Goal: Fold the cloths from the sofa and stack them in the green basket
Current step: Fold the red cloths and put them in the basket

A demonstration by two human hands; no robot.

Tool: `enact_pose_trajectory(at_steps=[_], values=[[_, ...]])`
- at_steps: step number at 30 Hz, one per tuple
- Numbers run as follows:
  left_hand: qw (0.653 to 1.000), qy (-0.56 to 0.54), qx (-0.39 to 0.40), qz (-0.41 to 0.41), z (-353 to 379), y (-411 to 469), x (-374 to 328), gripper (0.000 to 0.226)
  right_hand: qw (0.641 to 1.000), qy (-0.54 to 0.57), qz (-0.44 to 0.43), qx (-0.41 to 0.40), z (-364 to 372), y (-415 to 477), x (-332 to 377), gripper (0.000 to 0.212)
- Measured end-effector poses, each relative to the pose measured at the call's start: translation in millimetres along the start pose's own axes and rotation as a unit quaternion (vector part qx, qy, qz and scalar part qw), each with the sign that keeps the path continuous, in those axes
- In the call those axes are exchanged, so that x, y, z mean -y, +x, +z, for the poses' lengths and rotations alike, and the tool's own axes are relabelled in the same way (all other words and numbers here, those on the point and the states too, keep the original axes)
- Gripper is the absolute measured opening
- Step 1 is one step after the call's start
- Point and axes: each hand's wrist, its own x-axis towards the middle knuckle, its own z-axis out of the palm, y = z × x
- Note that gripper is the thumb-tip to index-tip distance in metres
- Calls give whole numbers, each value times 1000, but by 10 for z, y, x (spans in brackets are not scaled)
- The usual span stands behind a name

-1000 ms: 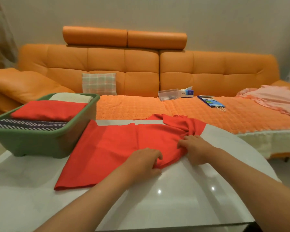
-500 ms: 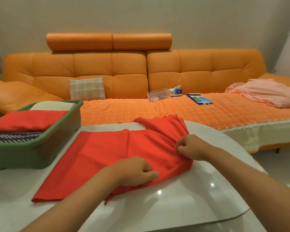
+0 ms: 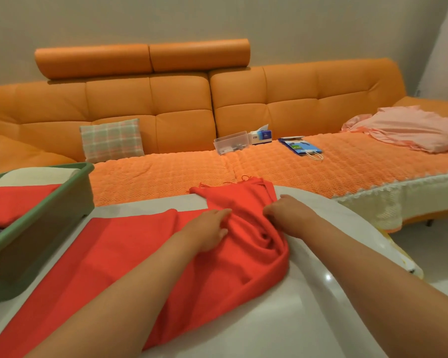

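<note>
A red cloth [image 3: 119, 249] lies spread across the white table [image 3: 308, 306], bunched into folds at its right end. My left hand [image 3: 207, 228] lies on that bunched part with the fingers fairly straight, pressing the fabric. My right hand [image 3: 287, 213] has its fingers curled into the folds at the cloth's right edge and grips them. The green basket [image 3: 44, 215] stands at the table's left, holding a folded red cloth [image 3: 13, 202], a pale one behind and a striped one below. A pink cloth [image 3: 409, 130] lies on the sofa at the right.
The orange sofa [image 3: 179, 112] runs behind the table with a checked cushion [image 3: 111, 139], a clear plastic box [image 3: 230, 146], a tissue box [image 3: 261, 135] and a blue bag [image 3: 300, 147] on its seat. The table's curved right edge drops to the floor.
My left hand moved up and right from the cloth's near edge onto the bunched middle. The right end of the cloth has gathered into deeper folds. The view shifted right, so the basket sits further left.
</note>
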Motion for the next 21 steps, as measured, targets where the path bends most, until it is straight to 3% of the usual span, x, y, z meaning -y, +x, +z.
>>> enact_pose_trajectory(at_steps=[3,5,9,12,13,15,17,19,21], values=[[996,7,-89,12,14,27,79,31,1000,-10,12,20,-111,-64,-74,18],[994,15,-108,19,1,20,122,17,995,-59,63,53,-128,-159,-155,23],[996,32,-78,7,-44,-23,166,19,961,-95,205,158,-237,-397,-352,34],[997,37,-64,11,-78,-57,124,37,941,-76,240,225,-344,-500,-363,49],[998,47,-50,11,-84,-51,107,41,944,-81,240,211,-396,-509,-329,48],[997,62,-41,27,-80,-7,49,39,966,-93,216,106,-476,-479,-251,31],[997,38,-52,48,-47,32,-45,33,984,-34,175,20,-471,-382,-160,32],[998,15,-8,56,-9,72,-164,37,983,125,135,17,-370,-287,-87,38],[997,31,62,33,53,142,-226,50,967,213,119,77,-209,-190,-64,45]])
